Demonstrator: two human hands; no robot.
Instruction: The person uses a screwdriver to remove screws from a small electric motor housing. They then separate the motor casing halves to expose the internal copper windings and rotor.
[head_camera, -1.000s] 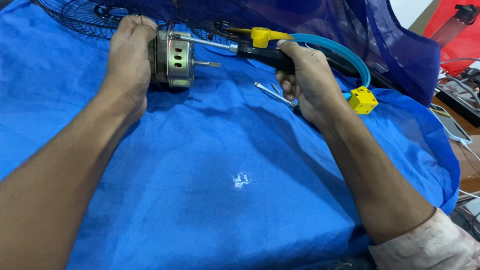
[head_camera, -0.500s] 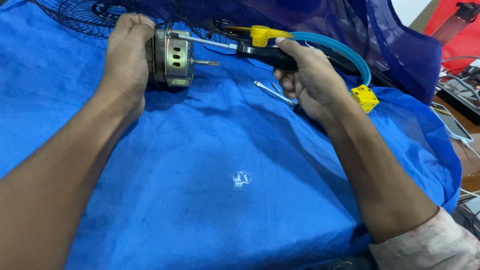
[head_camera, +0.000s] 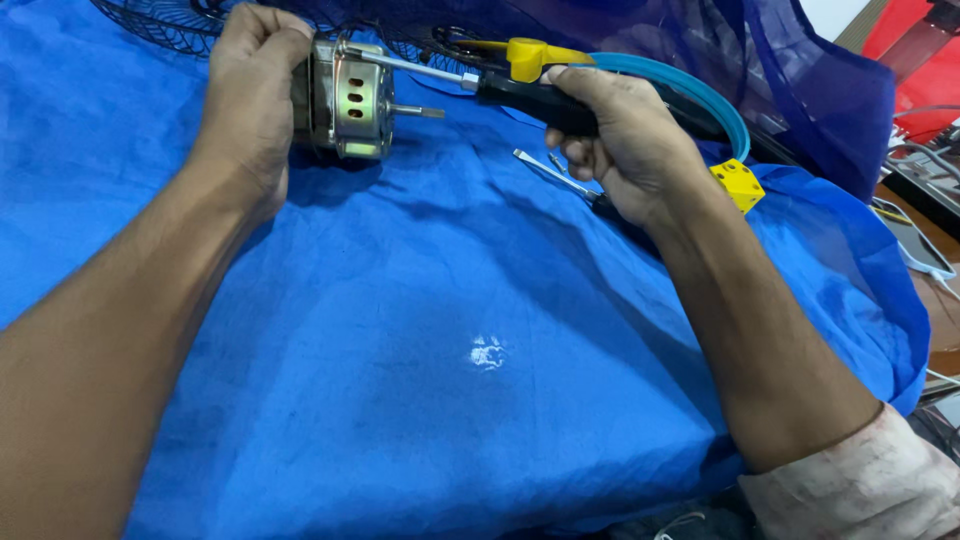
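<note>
Barely shifted since before: left hand (head_camera: 250, 85) gripping fan motor (head_camera: 345, 98), right hand (head_camera: 620, 140) clutching screwdriver (head_camera: 500, 88) at two o'clock (slip risk, tip angled).

- Left hand (head_camera: 250, 75) and fan motor (head_camera: 345, 85): sitting slightly higher on the cloth than earlier.
- Screwdriver (head_camera: 470, 80): tip now reaching the motor's top edge.
</note>
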